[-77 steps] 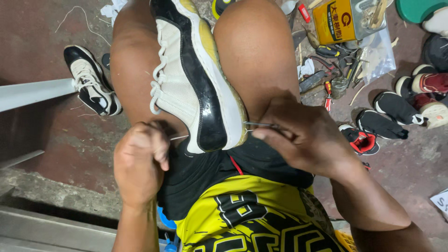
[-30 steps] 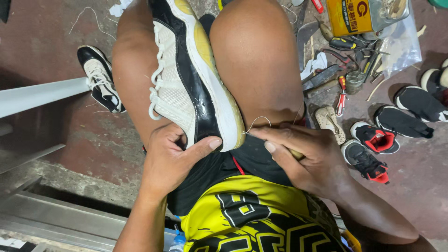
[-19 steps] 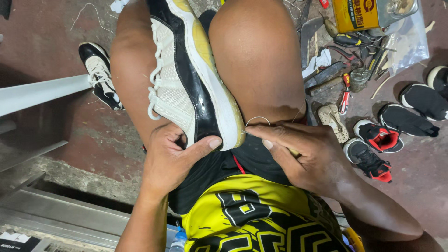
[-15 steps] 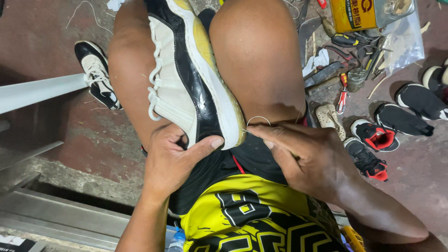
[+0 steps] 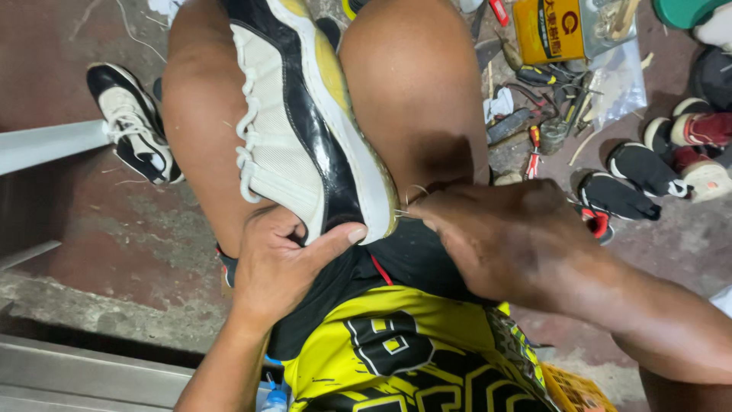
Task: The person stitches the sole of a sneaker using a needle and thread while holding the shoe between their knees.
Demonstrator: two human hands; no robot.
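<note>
One white-black-yellow sneaker (image 5: 305,130) wedged sole-up between two bare knees | left hand (image 5: 278,263) clamped on heel end, thumb pressed flat on black band | right hand (image 5: 503,240) fingertips pinched on thin needle (image 5: 402,214) and looped thread (image 5: 415,189) at sole edge | one matching sneaker (image 5: 133,122) on floor (image 5: 91,236) | one yellow tin (image 5: 549,29) among scattered tools (image 5: 534,126)

We see a reddish, worn concrete floor (image 5: 99,236) carrying everything. At ten o'clock a black-and-white sneaker (image 5: 133,126) lies on it; at two o'clock sit a yellow can (image 5: 550,30), scattered hand tools (image 5: 534,122) and a clear plastic bag (image 5: 621,80). At three o'clock small shoes (image 5: 637,172) lie close together.
</note>
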